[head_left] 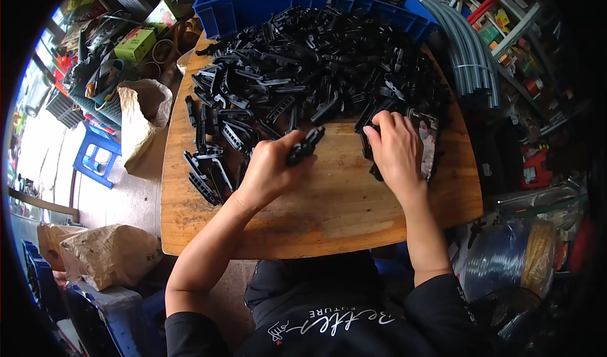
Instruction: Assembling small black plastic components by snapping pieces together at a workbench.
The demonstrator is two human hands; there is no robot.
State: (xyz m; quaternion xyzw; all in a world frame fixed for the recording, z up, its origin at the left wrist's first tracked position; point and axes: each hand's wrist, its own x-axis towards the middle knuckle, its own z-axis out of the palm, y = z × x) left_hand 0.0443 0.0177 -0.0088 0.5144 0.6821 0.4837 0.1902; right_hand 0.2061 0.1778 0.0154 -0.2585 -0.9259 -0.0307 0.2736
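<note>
Over the table's middle, my left hand (277, 168) is closed around a black plastic part (307, 146), a slim moulded piece that points up and to the right. My right hand (396, 147) is bent over black parts on the right, thumb and fingers curled on a black plastic part (367, 143) whose far side is hidden. A large heap of similar black plastic parts (272, 75) covers the far half of the wooden table (316, 224). Just right of my right hand lies a phone (429, 143) with a person pictured on it, partly covered by the hand.
Blue plastic bins (237, 9) stand behind the heap. Left of the table are an open paper sack (144, 126) and a blue stool (98, 154). Grey hoses (465, 60) hang at the right, above a wrapped roll of clear tubing (506, 256).
</note>
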